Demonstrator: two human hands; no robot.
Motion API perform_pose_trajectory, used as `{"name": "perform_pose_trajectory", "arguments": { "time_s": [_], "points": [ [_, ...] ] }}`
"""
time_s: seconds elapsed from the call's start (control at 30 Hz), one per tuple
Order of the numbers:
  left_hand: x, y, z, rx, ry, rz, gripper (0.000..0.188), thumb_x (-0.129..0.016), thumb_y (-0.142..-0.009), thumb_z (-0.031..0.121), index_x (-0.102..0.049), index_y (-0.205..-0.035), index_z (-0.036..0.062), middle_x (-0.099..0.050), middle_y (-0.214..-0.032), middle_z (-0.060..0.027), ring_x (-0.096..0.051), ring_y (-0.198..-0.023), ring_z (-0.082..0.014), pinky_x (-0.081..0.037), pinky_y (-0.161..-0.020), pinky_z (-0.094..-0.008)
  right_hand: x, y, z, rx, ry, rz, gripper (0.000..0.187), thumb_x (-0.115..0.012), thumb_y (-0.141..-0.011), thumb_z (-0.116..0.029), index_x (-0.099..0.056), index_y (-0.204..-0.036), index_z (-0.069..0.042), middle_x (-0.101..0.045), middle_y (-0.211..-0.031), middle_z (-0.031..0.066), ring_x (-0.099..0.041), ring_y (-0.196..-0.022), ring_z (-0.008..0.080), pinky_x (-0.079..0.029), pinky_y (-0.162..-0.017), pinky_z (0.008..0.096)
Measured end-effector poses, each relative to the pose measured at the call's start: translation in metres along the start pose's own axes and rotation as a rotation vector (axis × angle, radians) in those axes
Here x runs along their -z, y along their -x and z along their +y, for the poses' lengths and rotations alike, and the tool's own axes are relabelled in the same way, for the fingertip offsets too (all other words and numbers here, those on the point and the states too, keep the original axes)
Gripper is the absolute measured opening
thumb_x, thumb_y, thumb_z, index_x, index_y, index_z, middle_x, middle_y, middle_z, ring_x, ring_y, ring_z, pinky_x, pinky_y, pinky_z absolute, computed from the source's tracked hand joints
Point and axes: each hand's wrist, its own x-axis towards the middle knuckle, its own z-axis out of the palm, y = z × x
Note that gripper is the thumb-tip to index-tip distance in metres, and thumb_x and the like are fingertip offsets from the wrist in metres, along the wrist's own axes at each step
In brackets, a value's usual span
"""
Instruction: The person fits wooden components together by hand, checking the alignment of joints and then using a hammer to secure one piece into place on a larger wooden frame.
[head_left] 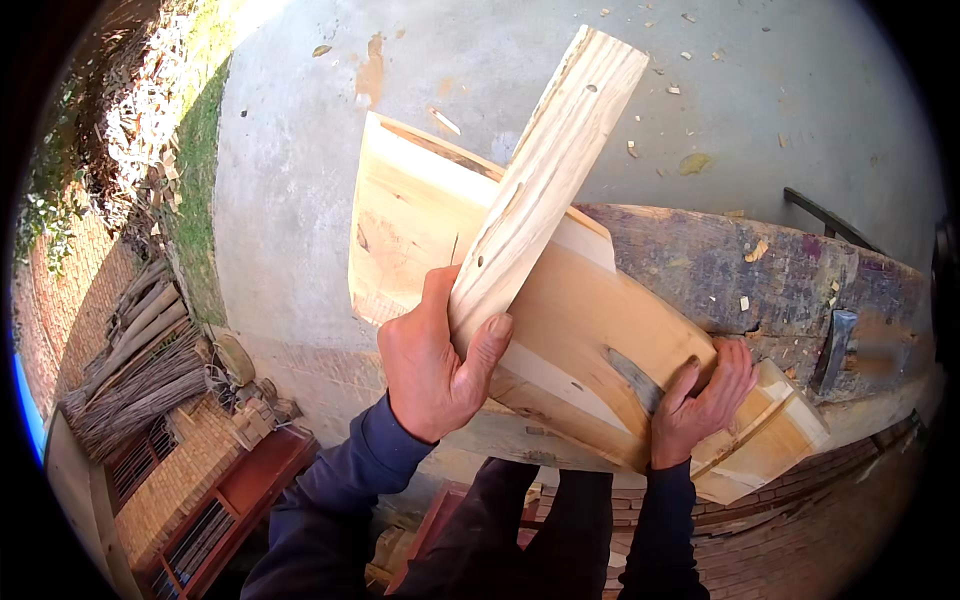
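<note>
My left hand [435, 355] is closed round the lower end of a pale wooden slat [555, 165], thumb on its face. The slat slants up to the right across a long wooden workpiece [420, 215] and has two small dark spots on it. Made of light boards, the workpiece has a raised rim at its far left end and a dark knot [635, 375] near its right part. My right hand [700, 400] grips the workpiece toward its right end, thumb and fingers bent over the top. A groove or strip crosses the board just right of that hand.
Beneath the workpiece lies a worn, stained bench [690, 255] with wood chips on it. A dark metal tool [835, 350] rests at its right. Bundled sticks [145, 340] and a red metal frame [245, 480] stand at left. Chips lie scattered over the concrete floor [290, 180].
</note>
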Motion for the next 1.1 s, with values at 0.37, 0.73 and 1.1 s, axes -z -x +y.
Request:
{"name": "perform_pose_trajectory", "arguments": {
  "time_s": [0.37, 0.73, 1.1],
  "points": [
    [-0.012, 0.059, -0.016, -0.641, -0.068, 0.650, 0.037, -0.083, -0.082, 0.022, -0.070, -0.111, 0.0038, -0.074, -0.114, -0.0169, -0.074, -0.105, -0.0318, -0.060, -0.086, -0.0392, 0.004, 0.001, -0.007, 0.081, 0.059, 0.082, 0.030, -0.056, -0.098, -0.013, -0.057, -0.124, 0.001, -0.061, -0.125, 0.0201, -0.053, -0.125, 0.0403, -0.035, -0.115, 0.0517],
    [-0.128, 0.156, -0.114, -0.397, 0.145, 0.423, 0.026, -0.070, -0.088, 0.012, -0.075, -0.114, 0.0074, -0.072, -0.130, -0.0037, -0.066, -0.125, -0.0180, -0.048, -0.114, -0.0359, 0.083, -0.113, -0.270, 0.817, -0.489, 0.164, 0.064, -0.028, -0.113, -0.049, -0.053, -0.147, 0.000, -0.055, -0.150, 0.0167, -0.044, -0.146, 0.0334, -0.029, -0.123, 0.0441],
    [-0.180, 0.142, -0.135, -0.551, 0.221, 0.722, 0.016, -0.062, -0.092, 0.012, -0.075, -0.098, 0.0050, -0.074, -0.126, -0.0091, -0.065, -0.127, -0.0160, -0.043, -0.118, -0.0290, -0.023, -0.149, -0.264, 0.782, -0.131, -0.436, 0.077, -0.031, -0.111, -0.060, -0.066, -0.131, 0.005, -0.065, -0.137, 0.0193, -0.053, -0.139, 0.0300, -0.030, -0.123, 0.0434]
  ]
}}
